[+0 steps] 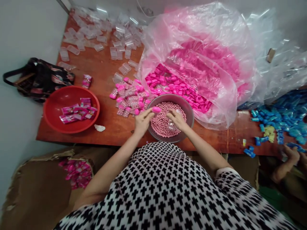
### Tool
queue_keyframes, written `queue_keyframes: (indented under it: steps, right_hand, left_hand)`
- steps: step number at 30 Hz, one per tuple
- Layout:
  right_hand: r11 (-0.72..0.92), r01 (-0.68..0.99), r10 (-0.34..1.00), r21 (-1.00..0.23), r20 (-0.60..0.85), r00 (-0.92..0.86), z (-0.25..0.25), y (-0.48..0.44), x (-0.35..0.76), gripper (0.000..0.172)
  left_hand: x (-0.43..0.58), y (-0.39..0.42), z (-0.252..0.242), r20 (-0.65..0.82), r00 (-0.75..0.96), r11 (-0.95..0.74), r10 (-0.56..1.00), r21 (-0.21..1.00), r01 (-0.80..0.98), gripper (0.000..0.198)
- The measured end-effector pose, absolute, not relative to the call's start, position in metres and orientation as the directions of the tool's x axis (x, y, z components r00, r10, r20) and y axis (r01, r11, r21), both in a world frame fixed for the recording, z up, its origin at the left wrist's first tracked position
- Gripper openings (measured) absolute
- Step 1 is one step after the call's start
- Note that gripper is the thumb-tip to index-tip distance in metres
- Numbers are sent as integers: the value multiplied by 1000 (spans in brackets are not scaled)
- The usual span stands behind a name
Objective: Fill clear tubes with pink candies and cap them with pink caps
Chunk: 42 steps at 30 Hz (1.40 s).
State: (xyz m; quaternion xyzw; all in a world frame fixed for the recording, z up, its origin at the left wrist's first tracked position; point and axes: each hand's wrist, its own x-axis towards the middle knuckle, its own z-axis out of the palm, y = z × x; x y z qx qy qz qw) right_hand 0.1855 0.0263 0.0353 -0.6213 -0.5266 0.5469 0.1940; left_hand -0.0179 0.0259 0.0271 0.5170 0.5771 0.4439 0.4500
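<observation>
Over the left rim of a grey bowl (191, 123), my left hand (143, 121) pinches a bright pink cap (156, 109). My right hand (177, 119) is inside the bowl, its fingers closed around a small clear plastic container (171, 125) just above the beads. Small round pink beads (160, 129) fill much of the bowl. To the left of the bowl lies a pile of clear containers with pink caps (131, 97), filled with beads. Loose pink caps (177, 86) spill from a large clear plastic bag (216, 118) behind the bowl.
A red bowl (51, 110) with pink packets stands left, by a black floral bag (55, 75). Empty clear containers (120, 41) lie at the back left. Blue items (285, 115) cover the right, near another person's hand (290, 156). Below left is a cardboard box (38, 191).
</observation>
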Motion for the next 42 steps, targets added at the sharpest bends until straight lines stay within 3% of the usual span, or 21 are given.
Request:
queue_keyframes:
  steps: [2, 3, 5, 7, 9, 13, 15, 17, 20, 24, 28, 33, 42]
  right_hand:
    - [-203, 834, 932, -514, -363, 3, 31, 37, 203, 53]
    - [-160, 934, 939, -320, -340, 45, 27, 39, 209, 53]
    - [-103, 994, 930, -36, -358, 83, 16, 37, 217, 47]
    - [-66, 996, 919, 56, -385, 83, 6, 33, 221, 39]
    - [-27, 999, 931, -19, -364, 18, 1, 28, 224, 39]
    - [191, 880, 946, -434, -157, -283, 5, 21, 228, 47]
    - [282, 786, 934, -550, -31, -357, 10, 17, 226, 46]
    - [326, 745, 927, -582, 42, -373, 14, 11, 221, 46]
    - [308, 787, 937, -534, 25, -349, 14, 2, 217, 47]
    - [215, 881, 955, -421, -99, -280, 7, -5, 227, 47]
    - [188, 948, 948, -256, -205, -244, 0, 13, 243, 46]
    - [347, 938, 875, -26, -351, -333, -7, 57, 229, 36]
    - [455, 889, 835, 48, -371, -407, -17, 75, 204, 33]
  left_hand:
    - [-33, 51, 29, -7, -179, 46, 984, 976, 212, 30]
    - [-40, 60, 28, 34, -212, 18, 977, 971, 239, 32]
    - [-47, 69, 23, 99, -242, -23, 965, 954, 297, 40]
    - [-39, 64, 16, 80, -203, -20, 976, 959, 284, 46]
    - [-19, 49, 8, -43, -98, 59, 994, 984, 166, 46]
    - [30, 19, 0, -365, 121, 378, 923, 920, -103, 51]
    - [46, 13, 2, -379, 169, 405, 910, 899, -166, 55]
    - [52, 12, 6, -331, 162, 357, 930, 917, -176, 50]
    - [47, 19, 11, -286, 28, 287, 958, 945, -158, 36]
    - [29, 35, 13, -260, -162, 229, 952, 955, -186, 36]
    - [12, 40, 12, -243, -119, 235, 963, 969, -80, 36]
    - [-5, 33, 14, -233, -183, 232, 955, 972, -27, 39]
    - [-22, 24, 17, -346, -157, 316, 925, 930, -187, 43]
